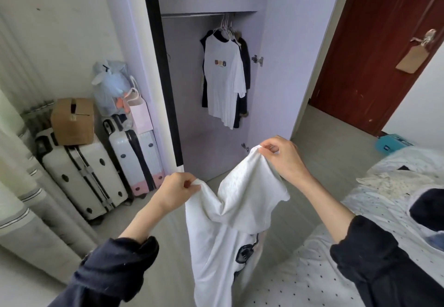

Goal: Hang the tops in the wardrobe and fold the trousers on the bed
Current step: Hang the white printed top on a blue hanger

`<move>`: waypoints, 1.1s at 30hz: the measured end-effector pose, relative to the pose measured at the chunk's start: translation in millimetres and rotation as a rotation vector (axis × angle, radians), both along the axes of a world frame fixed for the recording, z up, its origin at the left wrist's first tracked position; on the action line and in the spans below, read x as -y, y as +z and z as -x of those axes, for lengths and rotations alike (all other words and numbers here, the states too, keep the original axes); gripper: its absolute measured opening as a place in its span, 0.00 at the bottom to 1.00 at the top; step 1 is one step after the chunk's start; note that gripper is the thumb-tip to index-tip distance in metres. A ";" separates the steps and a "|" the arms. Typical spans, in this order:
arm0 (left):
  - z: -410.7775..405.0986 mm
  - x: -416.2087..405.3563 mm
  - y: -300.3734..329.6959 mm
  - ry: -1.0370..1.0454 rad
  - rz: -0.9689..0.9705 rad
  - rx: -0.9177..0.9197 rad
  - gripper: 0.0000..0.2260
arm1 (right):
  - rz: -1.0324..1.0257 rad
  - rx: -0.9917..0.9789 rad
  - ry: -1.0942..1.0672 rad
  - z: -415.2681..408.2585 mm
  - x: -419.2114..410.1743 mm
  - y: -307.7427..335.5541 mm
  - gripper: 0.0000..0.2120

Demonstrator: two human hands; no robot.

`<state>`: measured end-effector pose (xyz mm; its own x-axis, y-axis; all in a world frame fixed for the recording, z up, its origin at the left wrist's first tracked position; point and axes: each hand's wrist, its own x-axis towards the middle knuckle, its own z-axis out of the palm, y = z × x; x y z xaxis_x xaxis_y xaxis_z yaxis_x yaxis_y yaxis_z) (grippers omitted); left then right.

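Note:
A white T-shirt (223, 229) with a dark print hangs in front of me, held up by its top edge. My left hand (176, 190) pinches the left part of that edge, and my right hand (283, 157) pinches the right part, a little higher. Ahead stands the open wardrobe (283, 66), lilac inside, with a rail (192, 15). On white hangers at the rail's right end hang a white top (224, 83) and dark tops (246, 66) behind it. The bed (324, 270) with a dotted sheet lies at the lower right.
Two white suitcases (79, 169) stand left of the wardrobe, with a cardboard box (73, 120) and bags (113, 85) on them. A dark garment (427, 207) and a pale patterned one (394, 183) lie on the bed. A red-brown door (374, 49) is at the right. A blue box (391, 143) sits on the floor.

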<state>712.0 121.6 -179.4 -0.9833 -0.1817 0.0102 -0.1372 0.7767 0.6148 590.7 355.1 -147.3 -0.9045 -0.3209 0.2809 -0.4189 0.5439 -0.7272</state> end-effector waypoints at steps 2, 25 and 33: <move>28.7 7.4 -4.2 -0.037 0.004 0.002 0.15 | 0.015 0.001 -0.029 26.7 12.6 0.0 0.11; 374.9 18.9 -37.7 0.068 -0.173 0.078 0.07 | 0.032 0.158 -0.148 295.8 28.9 -34.4 0.05; 478.7 16.9 -11.8 0.164 -0.124 0.139 0.08 | 0.036 0.143 0.066 445.5 33.9 4.9 0.06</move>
<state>233.3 104.7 -191.3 -0.9309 -0.3304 -0.1554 -0.3451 0.6571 0.6702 145.2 321.3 -142.4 -0.9133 -0.3732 0.1629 -0.3435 0.4912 -0.8005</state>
